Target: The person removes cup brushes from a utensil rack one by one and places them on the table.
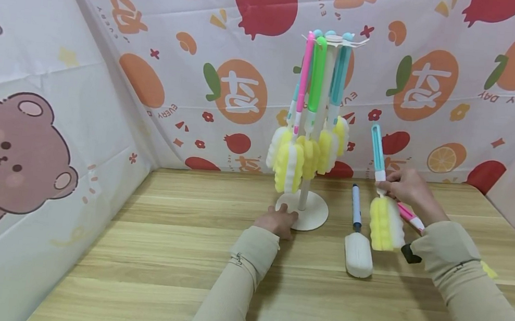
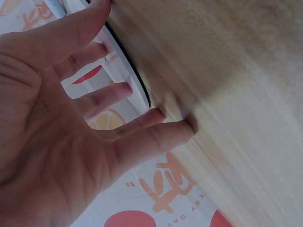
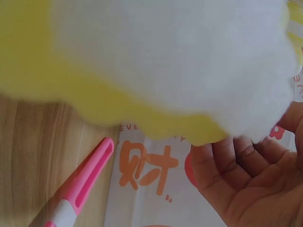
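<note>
My right hand (image 1: 409, 189) pinches a bottle brush (image 1: 387, 224) with a teal handle and a yellow-and-white sponge head, just below the handle. The brush is raised with its handle up, and in the right wrist view its sponge (image 3: 175, 61) covers part of the fingers. My left hand (image 1: 279, 220) rests with spread fingers at the round white base (image 1: 315, 216) of a rack. Seen from the left wrist, the fingertips (image 2: 124, 90) lie at the base's rim, and others touch the table. Several sponge brushes (image 1: 289, 166) with pink, green and teal handles hang from the rack.
A brush with a white head (image 1: 358, 255) and a pale blue handle lies on the wooden table (image 1: 181, 257) between the hands. Behind my right hand lies a brush with a pink handle (image 1: 409, 215), partly hidden by the arm. A printed cloth (image 1: 176, 84) stands behind the table.
</note>
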### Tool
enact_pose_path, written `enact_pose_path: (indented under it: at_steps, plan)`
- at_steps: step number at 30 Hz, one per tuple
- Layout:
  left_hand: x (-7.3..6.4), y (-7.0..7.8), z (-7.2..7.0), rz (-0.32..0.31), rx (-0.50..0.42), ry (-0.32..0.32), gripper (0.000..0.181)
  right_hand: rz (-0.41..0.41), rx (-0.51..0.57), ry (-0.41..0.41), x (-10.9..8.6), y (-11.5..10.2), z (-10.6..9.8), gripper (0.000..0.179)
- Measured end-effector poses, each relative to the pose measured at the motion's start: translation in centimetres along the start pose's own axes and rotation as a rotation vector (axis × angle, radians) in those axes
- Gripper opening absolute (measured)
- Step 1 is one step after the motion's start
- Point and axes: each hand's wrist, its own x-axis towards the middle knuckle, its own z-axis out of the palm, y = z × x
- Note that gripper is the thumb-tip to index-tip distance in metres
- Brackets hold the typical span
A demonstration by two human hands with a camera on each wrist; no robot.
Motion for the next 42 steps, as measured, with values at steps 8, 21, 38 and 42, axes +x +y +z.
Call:
enact_pose_path:
  at_steps: [8, 21, 38, 42]
  plan:
    - [-0.1, 0.0, -0.1, 0.002, 0.003, -0.003, 0.05, 0.024, -0.006, -0.021, 0.3, 0.7, 0.3, 0.03]
    - [0.0, -0.1, 0.1, 0.011, -0.002, 0.001, 0.05, 0.051, -0.032, -0.074, 0.5, 1.4, 1.0, 0.029]
    - [0.0, 0.0, 0.0, 0.008, 0.007, 0.0, 0.052, 0.079, -0.001, -0.159, 0.1, 2.0, 1.1, 0.026]
    - [0.0, 0.0, 0.0, 0.01, -0.001, -0.005, 0.053, 0.062, -0.009, -0.169, 0.0, 2.2, 1.0, 0.024]
